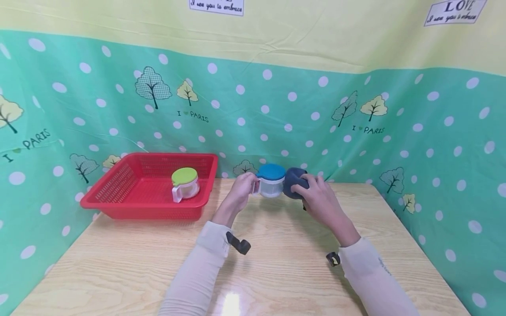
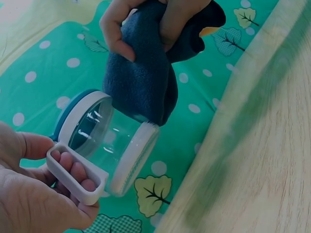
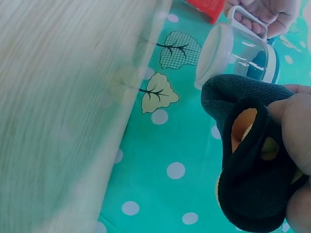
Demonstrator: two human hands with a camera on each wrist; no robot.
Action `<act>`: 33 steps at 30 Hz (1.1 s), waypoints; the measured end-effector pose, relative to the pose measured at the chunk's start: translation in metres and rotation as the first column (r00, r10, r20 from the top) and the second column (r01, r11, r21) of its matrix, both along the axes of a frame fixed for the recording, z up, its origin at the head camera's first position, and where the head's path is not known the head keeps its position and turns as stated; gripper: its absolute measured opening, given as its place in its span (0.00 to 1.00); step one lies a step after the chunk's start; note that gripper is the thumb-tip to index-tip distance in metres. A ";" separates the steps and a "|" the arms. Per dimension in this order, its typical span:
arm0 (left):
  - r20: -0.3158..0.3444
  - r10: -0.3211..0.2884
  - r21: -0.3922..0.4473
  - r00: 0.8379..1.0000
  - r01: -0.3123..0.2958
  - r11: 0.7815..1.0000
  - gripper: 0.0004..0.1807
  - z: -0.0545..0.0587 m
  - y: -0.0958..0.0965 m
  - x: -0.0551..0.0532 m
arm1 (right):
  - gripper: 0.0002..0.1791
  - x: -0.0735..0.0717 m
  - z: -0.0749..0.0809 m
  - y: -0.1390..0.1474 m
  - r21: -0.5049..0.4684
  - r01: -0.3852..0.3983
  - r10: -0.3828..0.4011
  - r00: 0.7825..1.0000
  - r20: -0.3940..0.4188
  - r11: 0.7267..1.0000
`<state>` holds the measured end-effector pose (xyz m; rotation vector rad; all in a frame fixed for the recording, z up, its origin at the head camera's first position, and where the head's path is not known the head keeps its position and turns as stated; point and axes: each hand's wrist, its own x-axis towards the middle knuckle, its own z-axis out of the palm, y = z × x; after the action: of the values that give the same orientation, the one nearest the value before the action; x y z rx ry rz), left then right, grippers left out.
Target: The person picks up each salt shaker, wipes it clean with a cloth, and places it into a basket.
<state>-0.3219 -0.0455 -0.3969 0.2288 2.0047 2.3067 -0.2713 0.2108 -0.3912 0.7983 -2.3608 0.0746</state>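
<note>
A clear seasoning jar (image 1: 271, 188) with a blue lid (image 1: 271, 171) is held up over the far part of the table. My left hand (image 1: 243, 189) grips it by its white handle (image 2: 77, 173), fingers hooked through the loop. In my right hand (image 1: 318, 199) is a bunched dark blue cloth (image 1: 294, 183), pinched between thumb and fingers. The cloth lies against the jar's side in the left wrist view (image 2: 141, 73). Folds of the cloth show an orange and yellow patch in the right wrist view (image 3: 245, 124).
A red plastic basket (image 1: 146, 213) stands at the back left of the wooden table (image 1: 272, 263). Inside it is a similar clear jar (image 1: 189, 190) with a green lid (image 1: 184, 175). A green polka-dot curtain (image 1: 253, 96) hangs behind the table and along both sides.
</note>
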 end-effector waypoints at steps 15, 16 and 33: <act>-0.014 0.054 -0.003 0.998 -0.054 0.999 0.10 -0.002 0.000 -0.002 | 0.26 0.004 0.000 -0.008 -0.005 -0.053 0.053 0.998 -0.018 0.999; -0.015 0.055 -0.003 0.998 -0.055 0.998 0.10 -0.002 0.000 -0.002 | 0.26 0.004 -0.001 -0.008 -0.002 -0.052 0.052 0.998 -0.019 0.999; 0.003 0.081 0.008 0.997 -0.081 0.997 0.08 -0.003 0.000 -0.002 | 0.26 0.006 -0.006 -0.019 0.030 -0.073 0.073 0.997 -0.023 0.997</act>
<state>-0.3244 -0.0456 -0.3999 0.1480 2.0406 2.3615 -0.2650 0.1919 -0.3968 0.8947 -2.3147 0.0608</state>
